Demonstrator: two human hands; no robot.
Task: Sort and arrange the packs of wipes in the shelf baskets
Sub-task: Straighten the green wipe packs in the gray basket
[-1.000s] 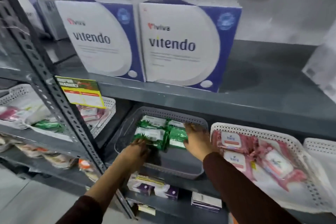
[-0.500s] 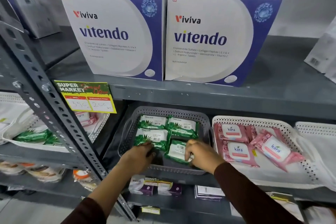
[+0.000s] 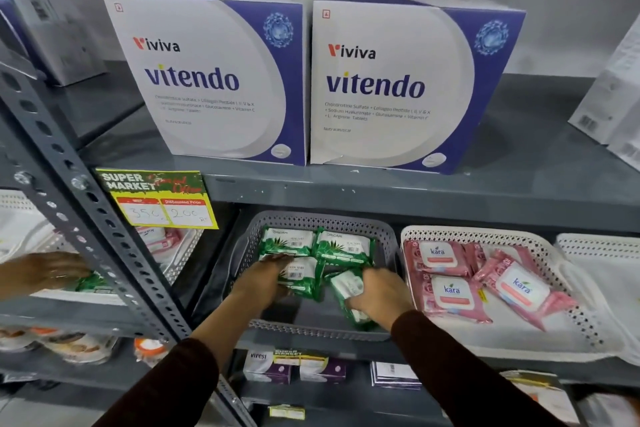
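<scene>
Two hands in grey basket (image 3: 388, 246) — right hand (image 3: 379, 296) seemingly clasps green pack (image 3: 348, 291).

Left hand (image 3: 265, 279) and right hand (image 3: 379, 295) lowered, curled.

Two boxes on the upper shelf, the left box (image 3: 207, 80) and the right box (image 3: 391, 87), each read "Viviva" and "vitendo", with smaller lines listing Chondroitine Sulfate, Collagen Peptide, Sodium Hyaluronate, Glucosamine, Vitamin C, L-Arginine Tablets and "Nutraceutical". The yellow price tag (image 3: 157, 199) on the shelf edge reads "SUPER MARKET", "Discounted Price", handwritten "350" and "200". Green packs (image 3: 343, 246) in the grey basket (image 3: 389, 239) say "ORIGAMI". Pink packs (image 3: 450, 295) read "kara" and "25". A small box (image 3: 266, 362) below says "viresi".
</scene>
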